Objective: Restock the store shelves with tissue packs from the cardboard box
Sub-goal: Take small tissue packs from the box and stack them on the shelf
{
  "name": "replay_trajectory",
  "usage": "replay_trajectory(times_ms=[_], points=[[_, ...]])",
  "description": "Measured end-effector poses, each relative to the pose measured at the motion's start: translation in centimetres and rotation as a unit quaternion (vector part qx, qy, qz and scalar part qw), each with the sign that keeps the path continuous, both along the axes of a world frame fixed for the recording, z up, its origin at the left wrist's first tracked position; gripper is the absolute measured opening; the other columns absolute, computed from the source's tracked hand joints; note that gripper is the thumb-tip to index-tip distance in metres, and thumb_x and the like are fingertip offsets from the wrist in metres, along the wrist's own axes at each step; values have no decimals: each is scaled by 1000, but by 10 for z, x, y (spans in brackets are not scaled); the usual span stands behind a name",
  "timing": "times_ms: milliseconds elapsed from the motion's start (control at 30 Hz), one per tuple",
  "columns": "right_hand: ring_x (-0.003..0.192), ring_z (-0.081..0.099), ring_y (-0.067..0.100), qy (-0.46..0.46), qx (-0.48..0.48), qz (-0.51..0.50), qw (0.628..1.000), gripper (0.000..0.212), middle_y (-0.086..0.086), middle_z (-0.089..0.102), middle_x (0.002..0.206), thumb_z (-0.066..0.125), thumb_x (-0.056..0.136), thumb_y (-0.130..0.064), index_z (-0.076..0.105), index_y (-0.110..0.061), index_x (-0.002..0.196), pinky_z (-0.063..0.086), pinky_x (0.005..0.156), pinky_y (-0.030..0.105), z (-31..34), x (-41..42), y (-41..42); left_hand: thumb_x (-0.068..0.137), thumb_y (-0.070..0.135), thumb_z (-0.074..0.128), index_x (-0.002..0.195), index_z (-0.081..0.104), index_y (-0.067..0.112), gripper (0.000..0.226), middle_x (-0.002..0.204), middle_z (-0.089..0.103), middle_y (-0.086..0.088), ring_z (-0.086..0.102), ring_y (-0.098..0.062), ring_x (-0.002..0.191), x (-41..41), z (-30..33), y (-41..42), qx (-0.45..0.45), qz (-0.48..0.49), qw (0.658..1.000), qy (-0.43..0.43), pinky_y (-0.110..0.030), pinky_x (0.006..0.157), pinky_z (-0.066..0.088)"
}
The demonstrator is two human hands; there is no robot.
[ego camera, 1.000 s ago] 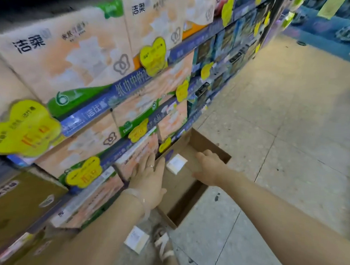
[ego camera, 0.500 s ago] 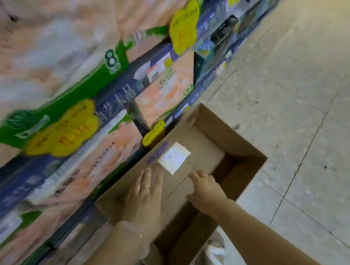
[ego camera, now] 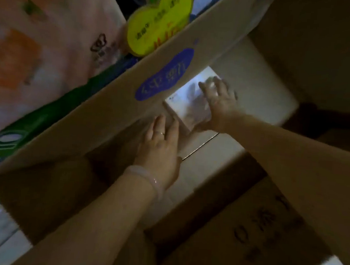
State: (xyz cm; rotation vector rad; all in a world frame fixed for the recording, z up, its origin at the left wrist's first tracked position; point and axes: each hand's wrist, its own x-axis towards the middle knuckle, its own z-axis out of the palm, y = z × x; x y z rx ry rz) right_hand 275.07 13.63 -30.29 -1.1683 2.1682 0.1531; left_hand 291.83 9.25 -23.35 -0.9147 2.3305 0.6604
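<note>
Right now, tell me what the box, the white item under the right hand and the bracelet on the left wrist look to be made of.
Box: plain brown cardboard, matte, with folded flaps and a printed purple oval label.
White item: pale and slightly glossy, likely plastic-wrapped or paper; blur leaves it open.
Bracelet: pale, translucent, smooth with a bright glint, possibly jade, glass or plastic.

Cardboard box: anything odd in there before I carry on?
The cardboard box looks nearly empty: only one small white pack shows on its bare bottom, lying askew to the walls. The right hand rests on it, the left hand beside it. No damage or spill shows; the view is dim and blurred.
</note>
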Motion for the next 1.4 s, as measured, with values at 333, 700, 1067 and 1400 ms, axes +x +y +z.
replay_trajectory(times_ms=[333,700,1067,1400], points=[[133,32,35,33,-1,-128,991,135,16,31,142,85,52,-53,0,-13,149,24,112,45,-31,-15,-35,87,31,57,147,7,22,78,156,-5,-6,-2,-24,143,-12,-43,-5,7,20,999,35,-32,116,11],[109,56,30,-111,-74,-223,966,98,10,55,118,88,58,-31,26,-10,131,45,89,40,68,12,6,92,32,49,148,4,21,73,156,-11,-8,-6,-25,143,1,36,2,3,13,1000,10,-34,115,9],[119,53,29,-100,-151,-317,931,103,9,55,127,87,57,-39,25,-10,134,42,92,35,354,16,32,95,31,44,146,-12,24,77,152,-28,-6,-18,-23,143,-11,320,-6,-18,-10,998,56,-30,116,-4],[103,59,21,-113,-355,-323,870,91,-11,51,101,93,47,-33,35,-21,116,51,84,44,612,51,32,66,39,76,139,35,11,88,147,28,-26,41,-39,130,27,571,-7,-168,-15,965,201,-40,101,39]])
